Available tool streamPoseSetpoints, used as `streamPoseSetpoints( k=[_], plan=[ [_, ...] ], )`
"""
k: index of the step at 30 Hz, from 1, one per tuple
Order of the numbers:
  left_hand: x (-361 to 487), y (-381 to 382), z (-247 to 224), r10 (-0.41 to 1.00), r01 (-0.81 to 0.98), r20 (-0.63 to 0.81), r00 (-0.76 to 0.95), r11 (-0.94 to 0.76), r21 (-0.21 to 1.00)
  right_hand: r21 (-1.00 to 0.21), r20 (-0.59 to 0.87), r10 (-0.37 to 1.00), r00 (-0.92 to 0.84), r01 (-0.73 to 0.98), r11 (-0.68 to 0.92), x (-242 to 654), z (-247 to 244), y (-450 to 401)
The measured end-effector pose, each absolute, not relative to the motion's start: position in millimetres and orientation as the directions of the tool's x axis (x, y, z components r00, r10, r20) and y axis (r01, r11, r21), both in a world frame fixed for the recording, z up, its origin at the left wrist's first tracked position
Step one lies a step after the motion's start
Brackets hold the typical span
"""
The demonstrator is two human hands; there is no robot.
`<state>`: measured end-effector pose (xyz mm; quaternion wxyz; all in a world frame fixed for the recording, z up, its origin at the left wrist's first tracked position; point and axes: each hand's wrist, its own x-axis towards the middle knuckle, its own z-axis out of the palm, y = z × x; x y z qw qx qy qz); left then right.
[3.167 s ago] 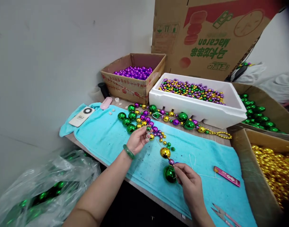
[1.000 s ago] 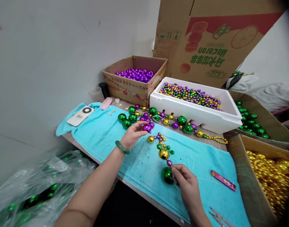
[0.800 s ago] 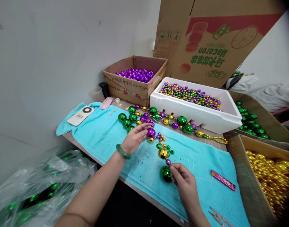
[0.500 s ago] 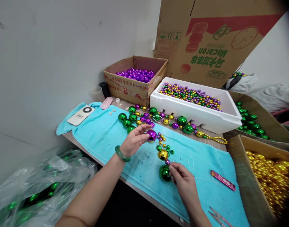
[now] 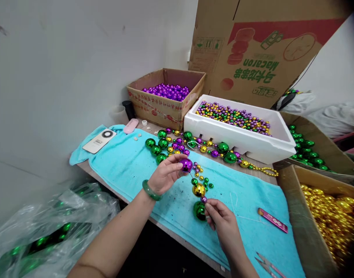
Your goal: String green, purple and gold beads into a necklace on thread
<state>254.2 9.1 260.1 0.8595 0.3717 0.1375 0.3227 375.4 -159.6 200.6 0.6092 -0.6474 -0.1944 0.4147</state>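
Note:
My left hand (image 5: pixel 165 175), with a green bangle (image 5: pixel 150 190) at its wrist, pinches a shiny purple bead (image 5: pixel 186 165). A short bit of string joins it to a small green bead (image 5: pixel 194 181), a larger gold bead (image 5: pixel 199 190), a small purple bead (image 5: pixel 204 199) and a big green bead (image 5: pixel 199 211). The fingers of my right hand (image 5: pixel 221 216) are closed on this bead string beside the small purple and big green beads. Loose small beads (image 5: pixel 206 180) lie just behind on the blue towel (image 5: pixel 177 216).
Finished-looking bead strands (image 5: pixel 223 147) lie along the towel's back edge. Behind stand a cardboard box (image 5: pixel 156 104) of purple beads and a white foam box (image 5: pixel 240 143). At right are a carton (image 5: pixel 304 224) of gold beads, a pink packet (image 5: pixel 273 220) and scissors (image 5: pixel 266 264). A phone (image 5: pixel 98 142) lies left.
My right hand and the lower beads have shifted slightly left. My left hand keeps its pinch on the purple bead, almost in the same place.

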Motion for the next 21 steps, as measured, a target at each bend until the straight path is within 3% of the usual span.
streamPoseSetpoints(
  k=[8,17,21],
  plan=[
    [250,3,271,0.729,-0.434,0.070,0.681,0.325,0.840,-0.952,-0.295,0.756,0.584,-0.250,-0.178,375,201,-159],
    [250,2,273,0.714,-0.468,-0.019,0.700,0.479,0.743,-0.950,-0.296,0.805,0.514,-0.244,-0.194,373,202,-157],
    [246,1,276,0.740,-0.417,-0.015,0.673,0.397,0.818,-0.962,-0.270,0.791,0.549,-0.189,-0.197,375,203,-157]
  ],
)
